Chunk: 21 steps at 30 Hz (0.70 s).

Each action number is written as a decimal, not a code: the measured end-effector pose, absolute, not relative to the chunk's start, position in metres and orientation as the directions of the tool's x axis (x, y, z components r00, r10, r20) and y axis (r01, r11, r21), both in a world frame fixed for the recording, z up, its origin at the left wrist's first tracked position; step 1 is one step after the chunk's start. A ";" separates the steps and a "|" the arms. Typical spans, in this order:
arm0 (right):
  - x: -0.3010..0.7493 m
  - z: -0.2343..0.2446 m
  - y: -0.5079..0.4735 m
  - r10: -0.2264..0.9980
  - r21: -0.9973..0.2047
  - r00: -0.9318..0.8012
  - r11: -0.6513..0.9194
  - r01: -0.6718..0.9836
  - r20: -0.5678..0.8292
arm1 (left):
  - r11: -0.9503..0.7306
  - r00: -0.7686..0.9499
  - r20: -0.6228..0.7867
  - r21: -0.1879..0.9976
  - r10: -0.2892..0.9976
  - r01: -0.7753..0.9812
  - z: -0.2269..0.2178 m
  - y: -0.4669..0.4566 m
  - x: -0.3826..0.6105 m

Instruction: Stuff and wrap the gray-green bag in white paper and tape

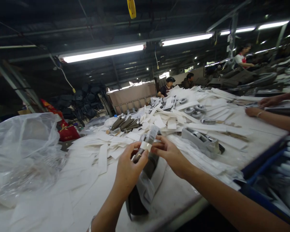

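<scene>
My left hand (129,164) is closed around a dark bar-shaped handle (136,157), its thumb by the white paper band (145,146) on it. Clear plastic wrap (151,134) covers the handle's upper end. My right hand (170,153) pinches the wrapped handle from the right with curled fingers. Below my hands, a dark piece (136,201) joined or close to the handle leans toward the table's front edge, with translucent white sheeting (147,187) along it. Exactly how the parts connect is hidden by my fingers.
A grey tape dispenser (199,140) stands to the right. White strips (102,158) and a heap of foam pieces (174,114) cover the table. Dark handles (125,124) lie behind, plastic bags (24,151) at left. Another person's hands (263,108) work at right above a blue crate (253,183).
</scene>
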State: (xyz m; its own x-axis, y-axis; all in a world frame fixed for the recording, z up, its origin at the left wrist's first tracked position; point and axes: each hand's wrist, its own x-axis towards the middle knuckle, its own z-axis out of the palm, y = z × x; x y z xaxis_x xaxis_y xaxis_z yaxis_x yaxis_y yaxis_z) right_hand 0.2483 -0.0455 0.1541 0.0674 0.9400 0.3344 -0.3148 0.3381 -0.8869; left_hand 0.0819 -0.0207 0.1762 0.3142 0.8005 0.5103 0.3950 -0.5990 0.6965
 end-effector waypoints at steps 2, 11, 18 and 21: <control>0.245 0.161 -0.055 0.947 -0.843 -0.027 0.273 -0.464 0.321 | -0.587 0.308 0.501 0.716 0.809 0.378 0.175 -0.019 0.082; 0.248 0.163 -0.039 0.971 -0.917 0.059 0.237 -0.321 0.230 | -0.650 0.336 0.558 0.678 0.759 0.344 0.166 -0.025 0.075; 0.345 0.128 -0.034 0.971 -0.919 -0.001 0.228 0.322 0.241 | -0.617 0.353 0.554 0.413 0.754 0.670 0.137 -0.022 0.054; 0.425 0.112 -0.036 0.900 -0.764 0.272 0.097 0.638 0.341 | -0.565 0.290 0.552 0.430 0.782 0.704 0.126 -0.022 0.048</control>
